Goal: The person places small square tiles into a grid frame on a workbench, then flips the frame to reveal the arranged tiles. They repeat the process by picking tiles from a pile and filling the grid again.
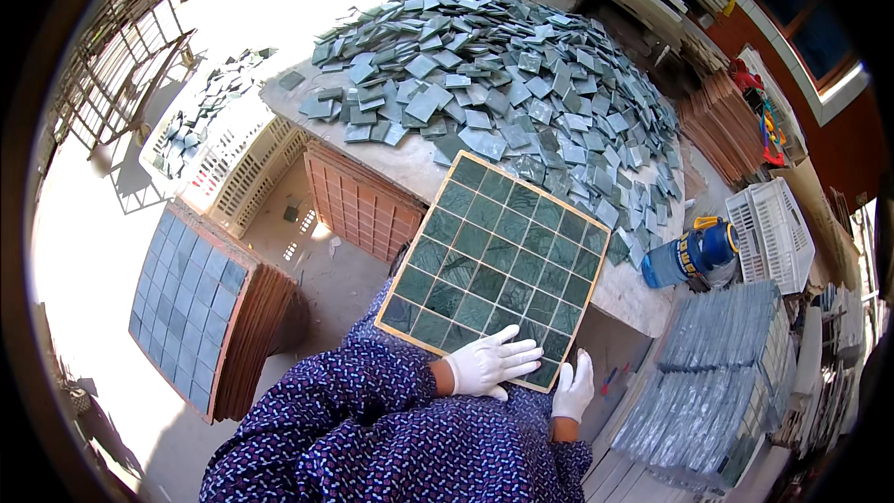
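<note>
A square tray with a thin pale wooden rim rests tilted in front of me, its near part over my lap. Dark green stone tiles fill it in rows, with narrow gaps between them. My left hand, in a white glove, lies on the tiles by the near edge with its fingers stretched out. Just beyond the near right corner stands my right hand, also gloved in white, its fingers straight and its palm toward the rim. Whether it touches the rim I cannot tell.
A big heap of loose green tiles covers the stone table. At left stands a stack of reddish trays topped with tiles, near a white crate. At right are a blue bottle and wrapped tile stacks.
</note>
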The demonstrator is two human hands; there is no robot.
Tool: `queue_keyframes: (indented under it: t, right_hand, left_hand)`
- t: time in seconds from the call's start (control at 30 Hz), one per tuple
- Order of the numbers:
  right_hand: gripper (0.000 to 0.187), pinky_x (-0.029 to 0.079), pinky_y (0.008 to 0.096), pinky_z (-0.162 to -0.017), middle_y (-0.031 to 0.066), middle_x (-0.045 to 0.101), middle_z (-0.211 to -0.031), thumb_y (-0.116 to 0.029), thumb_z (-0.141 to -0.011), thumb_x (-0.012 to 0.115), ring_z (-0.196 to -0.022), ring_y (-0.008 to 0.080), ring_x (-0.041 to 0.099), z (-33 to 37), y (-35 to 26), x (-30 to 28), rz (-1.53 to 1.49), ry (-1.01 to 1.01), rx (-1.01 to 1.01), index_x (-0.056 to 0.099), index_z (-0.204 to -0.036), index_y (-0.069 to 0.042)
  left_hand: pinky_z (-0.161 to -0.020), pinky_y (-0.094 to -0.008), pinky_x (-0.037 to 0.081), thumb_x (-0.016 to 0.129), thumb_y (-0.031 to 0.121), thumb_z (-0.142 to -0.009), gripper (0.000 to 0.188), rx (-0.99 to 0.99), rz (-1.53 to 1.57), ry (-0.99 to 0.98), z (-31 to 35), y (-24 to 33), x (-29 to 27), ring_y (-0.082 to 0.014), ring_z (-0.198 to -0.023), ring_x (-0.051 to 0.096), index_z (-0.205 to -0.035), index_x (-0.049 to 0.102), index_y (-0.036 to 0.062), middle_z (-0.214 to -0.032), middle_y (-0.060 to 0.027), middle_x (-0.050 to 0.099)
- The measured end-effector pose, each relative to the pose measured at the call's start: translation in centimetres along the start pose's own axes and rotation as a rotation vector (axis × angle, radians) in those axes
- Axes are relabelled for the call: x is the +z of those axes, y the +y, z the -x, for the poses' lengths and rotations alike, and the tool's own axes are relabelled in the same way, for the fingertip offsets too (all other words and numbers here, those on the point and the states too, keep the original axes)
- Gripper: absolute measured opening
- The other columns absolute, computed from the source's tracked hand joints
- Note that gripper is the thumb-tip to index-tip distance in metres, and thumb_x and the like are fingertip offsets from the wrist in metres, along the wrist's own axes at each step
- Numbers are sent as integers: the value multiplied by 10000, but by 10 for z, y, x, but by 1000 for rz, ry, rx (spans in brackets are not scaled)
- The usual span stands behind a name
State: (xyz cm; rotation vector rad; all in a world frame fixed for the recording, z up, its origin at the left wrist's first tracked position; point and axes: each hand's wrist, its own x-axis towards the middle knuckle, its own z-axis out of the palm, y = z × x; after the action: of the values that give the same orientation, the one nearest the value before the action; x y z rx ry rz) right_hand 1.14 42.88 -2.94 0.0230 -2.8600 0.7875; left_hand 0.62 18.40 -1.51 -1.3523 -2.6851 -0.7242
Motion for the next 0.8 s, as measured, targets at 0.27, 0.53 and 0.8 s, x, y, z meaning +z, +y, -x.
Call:
queue_keyframes:
  t: [0.27,0.53,0.8]
  right_hand:
    - [331,467,378,-900,199,626,-1138,-203,-931,524,-1022,312,620,-8,40,-15,-43,67,136,580,-1170,19]
    - [336,437,388,-931,215,623,-1148,-206,-945,488,-1059,345,595,-25,28,16,-35,-7,112,583,-1151,41]
    - [348,460,410,-882,228,647,-1062,-218,-913,497,-1004,367,607,-42,33,10,90,-52,78,603,-1099,56]
  left_hand:
    - [-1117,-535,175,526,487,-876,667,-1075,-290,325,127,-90,-52,-317,-1375,303,-1395,418,81,-1465,-142,376]
    - [-1026,-405,384,535,472,-912,653,-1527,212,487,233,-127,-7,-365,-1246,465,-1358,412,10,-1354,-218,480]
    - [-1017,-391,398,502,441,-933,656,-1560,649,743,164,-245,33,-394,-1256,453,-1400,347,8,-1349,-274,459]
